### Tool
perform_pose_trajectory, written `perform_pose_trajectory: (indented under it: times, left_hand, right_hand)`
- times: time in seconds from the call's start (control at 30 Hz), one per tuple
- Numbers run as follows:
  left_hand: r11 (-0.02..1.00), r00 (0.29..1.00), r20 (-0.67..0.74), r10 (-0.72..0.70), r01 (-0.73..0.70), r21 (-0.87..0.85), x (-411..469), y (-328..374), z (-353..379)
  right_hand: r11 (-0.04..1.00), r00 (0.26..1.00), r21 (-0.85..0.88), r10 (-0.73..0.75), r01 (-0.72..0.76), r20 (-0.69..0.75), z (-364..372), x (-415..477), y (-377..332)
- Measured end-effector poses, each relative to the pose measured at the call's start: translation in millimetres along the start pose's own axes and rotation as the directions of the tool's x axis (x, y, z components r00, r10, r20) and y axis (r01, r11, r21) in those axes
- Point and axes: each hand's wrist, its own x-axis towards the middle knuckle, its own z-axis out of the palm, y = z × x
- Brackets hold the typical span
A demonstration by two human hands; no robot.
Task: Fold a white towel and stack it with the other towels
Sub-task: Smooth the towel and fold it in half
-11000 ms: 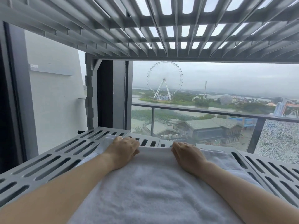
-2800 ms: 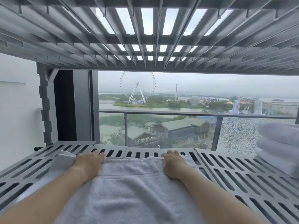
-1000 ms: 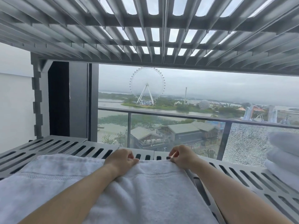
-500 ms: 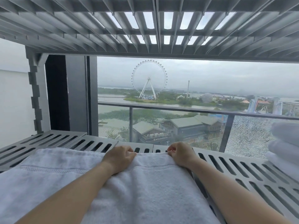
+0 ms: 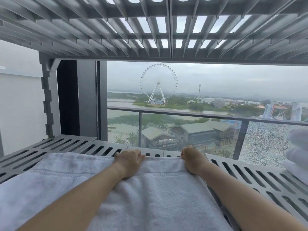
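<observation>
A white towel (image 5: 158,194) lies spread on the grey slotted shelf (image 5: 250,174), and a wider lower layer runs out to the left. My left hand (image 5: 129,160) is curled on the towel's far edge near its middle. My right hand (image 5: 191,158) is fisted on the far right corner of the same edge. Both hands pinch the fabric. A stack of folded white towels (image 5: 298,150) shows partly at the right border.
Another slotted grey shelf (image 5: 150,27) hangs close overhead. A grey notched post (image 5: 48,100) stands at the back left. Beyond the shelf are a window and a glass balcony rail (image 5: 200,115). Bare shelf lies between my right hand and the stack.
My right hand has slid right along the far edge, so my hands are further apart. The top layer now ends in a straight line at the shelf's back.
</observation>
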Motion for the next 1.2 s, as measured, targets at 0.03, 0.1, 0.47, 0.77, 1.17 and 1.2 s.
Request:
perform_pose_trajectory:
  times: [0.03, 0.1, 0.47, 0.77, 1.17, 1.2]
  left_hand:
    - [0.999, 0.999, -0.007, 0.051, -0.051, 0.014, 3.6, 2.2, -1.8]
    - [0.99, 0.99, -0.025, 0.137, -0.137, 0.034, 13.0, 8.6, -4.5]
    - [0.992, 0.993, 0.056, 0.105, -0.1, -0.082, 41.5, 21.0, 10.7]
    - [0.996, 0.987, 0.144, 0.075, -0.068, -0.057, 32.6, 3.3, 5.6]
    - [0.992, 0.997, 0.054, -0.057, 0.062, -0.106, 26.3, -1.0, 10.2]
    - [0.992, 0.998, 0.043, -0.054, 0.058, -0.113, 25.3, -1.4, 10.6]
  right_hand:
    - [1.0, 1.0, -0.025, -0.002, 0.002, 0.012, -2.8, 1.2, 1.6]
    - [0.997, 0.999, -0.077, 0.005, -0.002, 0.033, -9.2, 4.2, 6.9]
    - [0.995, 0.999, -0.097, 0.034, -0.036, -0.029, -12.8, 5.2, 27.9]
    - [0.987, 0.972, 0.087, -0.147, 0.132, 0.185, 28.3, -7.2, -34.2]
    - [0.932, 0.985, 0.338, -0.162, 0.135, 0.054, 24.2, -13.0, -19.8]
    - [0.921, 0.991, 0.37, -0.134, 0.125, 0.0, 23.4, -13.0, -17.8]
